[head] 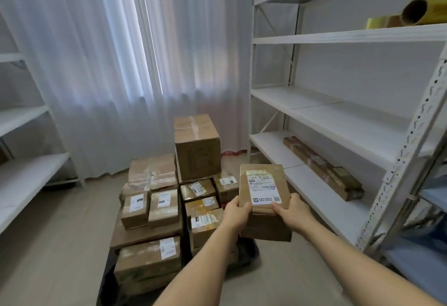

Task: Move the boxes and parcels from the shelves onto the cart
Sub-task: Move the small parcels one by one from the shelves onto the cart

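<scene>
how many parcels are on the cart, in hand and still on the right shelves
On the cart: about 11 boxes, the tallest at the back
In both hands: 1 labelled box, left hand, right hand
On the right shelves: 1 long parcel
Total: about 13

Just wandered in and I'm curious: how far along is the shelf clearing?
Mostly done, it seems. Many boxes are already stacked on the cart, with a tall carton at the back. In hand: a labelled parcel, held by the left hand and right hand. Left: a long flat box on the right-hand low shelf; yellow rolls sit higher up.
</scene>
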